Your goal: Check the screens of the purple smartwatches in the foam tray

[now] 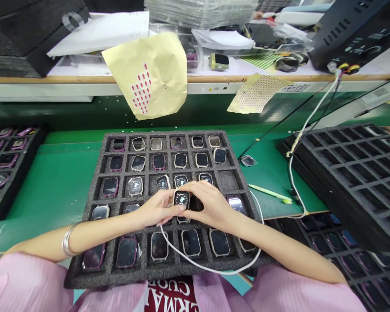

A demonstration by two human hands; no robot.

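Both hands meet over a dark foam tray (146,271) that holds watch cases in rows of compartments. My left hand (162,208) pinches the left edge of a watch (181,199) with a lit screen. On its other side, my right hand (211,203) curls its fingers round the top and right edge, with the thumb low by the screen. A white cable (208,269) loops from beneath my left hand across the tray's front to its right side. Several watches in the tray also have lit screens, such as one (135,186) left of centre. One compartment (228,180) at the right is bare.
Another watch tray (16,182) lies at the left. Stacked foam trays (338,190) stand at the right, above more watches. A green pen (269,193) and a small watch part (247,160) lie between. Behind, a shelf (208,79) bears papers, plastic trays and a black device (354,34).
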